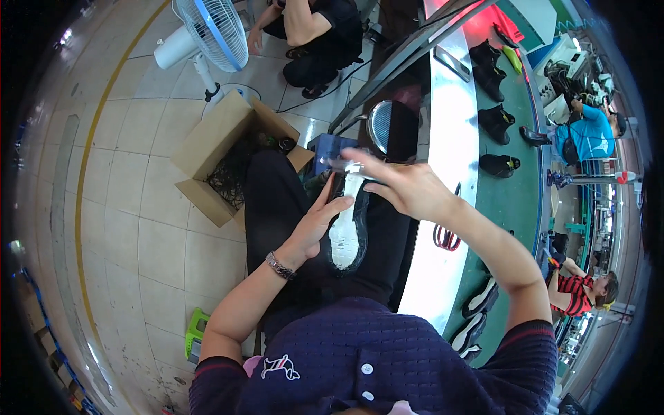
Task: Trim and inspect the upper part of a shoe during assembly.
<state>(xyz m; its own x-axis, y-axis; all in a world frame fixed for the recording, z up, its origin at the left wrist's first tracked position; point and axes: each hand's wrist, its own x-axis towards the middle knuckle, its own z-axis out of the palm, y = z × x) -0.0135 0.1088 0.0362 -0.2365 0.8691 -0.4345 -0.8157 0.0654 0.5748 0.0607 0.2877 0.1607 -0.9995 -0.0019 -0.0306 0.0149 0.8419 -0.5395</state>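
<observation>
A dark shoe upper with a white underside (346,238) lies sole side up over my lap. My left hand (319,220) grips it by the side, with the thumb resting on the white face. Over the shoe's far end, my right hand (415,190) is closed around a shiny metal tool (346,166); motion blurs the tool, so its exact kind does not show. The fingertips of the right hand are smeared as well.
To my left stand an open cardboard box (214,142) with dark stringy scraps and a fan (211,34). At right runs a white bench (443,159) beside a green conveyor (508,200) carrying dark shoes (494,123). Co-workers (315,38) are nearby.
</observation>
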